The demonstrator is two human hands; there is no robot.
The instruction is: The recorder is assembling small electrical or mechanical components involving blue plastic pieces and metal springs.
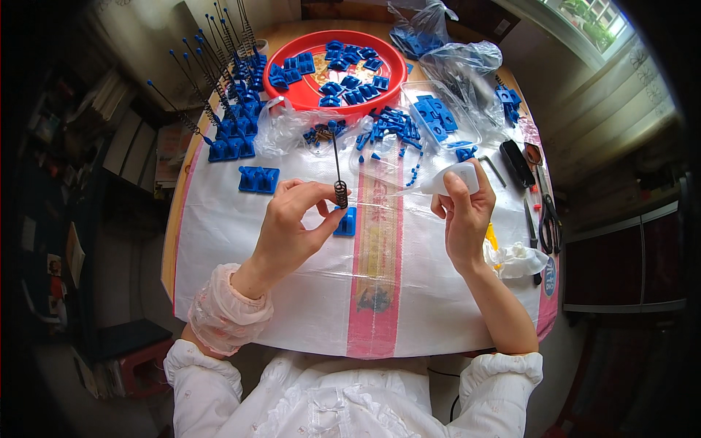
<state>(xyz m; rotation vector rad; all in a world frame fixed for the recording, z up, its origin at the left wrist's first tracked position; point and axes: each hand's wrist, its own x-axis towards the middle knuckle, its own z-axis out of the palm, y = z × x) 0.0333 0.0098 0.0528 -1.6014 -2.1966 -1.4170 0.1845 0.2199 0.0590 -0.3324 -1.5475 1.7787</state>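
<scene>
white blouse (328,403) cropped, left fingers (314,193) partly hiding a blue piece (349,223).

window (595,25): daylight, upper right
table sheet (299,306): bright, soft shadows
plastic bags (467,62): glare highlights
left hand (296,219): well lit, fairly sharp
cabinet (613,263): dim
picture rim: black vignette, fisheye bending

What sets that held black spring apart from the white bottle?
The spring is dark and coiled; the bottle is whitish and smooth. The spring stands nearly upright; the bottle is tilted. The left hand holds the spring, the right hand the bottle. Both are hand-held.
</scene>
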